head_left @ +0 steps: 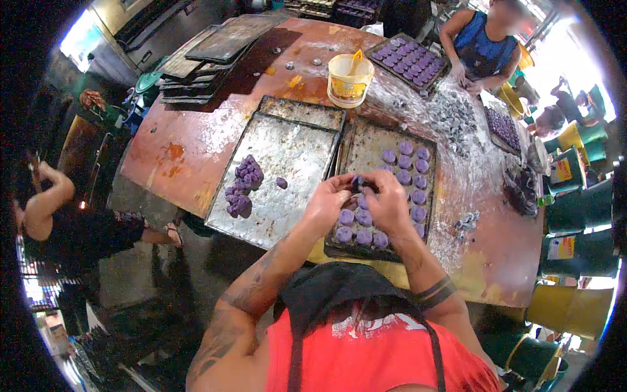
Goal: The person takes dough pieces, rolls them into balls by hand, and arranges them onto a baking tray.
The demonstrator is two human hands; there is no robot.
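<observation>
My left hand [330, 200] and my right hand [386, 200] meet above a baking tray [362, 138], fingers closed together on a small dark purple dough piece [357, 183]. The fingers partly cover it. Rows of round purple dough balls [404, 162] sit on this tray, some hidden under my hands. Close by on the left lies a worn metal tray [287, 157], bearing a heap of purple lumps [247, 175] and one lump [281, 183] apart from it.
A white bucket [348, 88] with an orange-handled tool stands beyond the trays. Stacked trays [215, 59] occupy the far left. Across the floury table [470, 196], a co-worker [483, 49] handles pale, floured pieces [454, 117] beside a filled tray [408, 62]. Another person [78, 215] is at left.
</observation>
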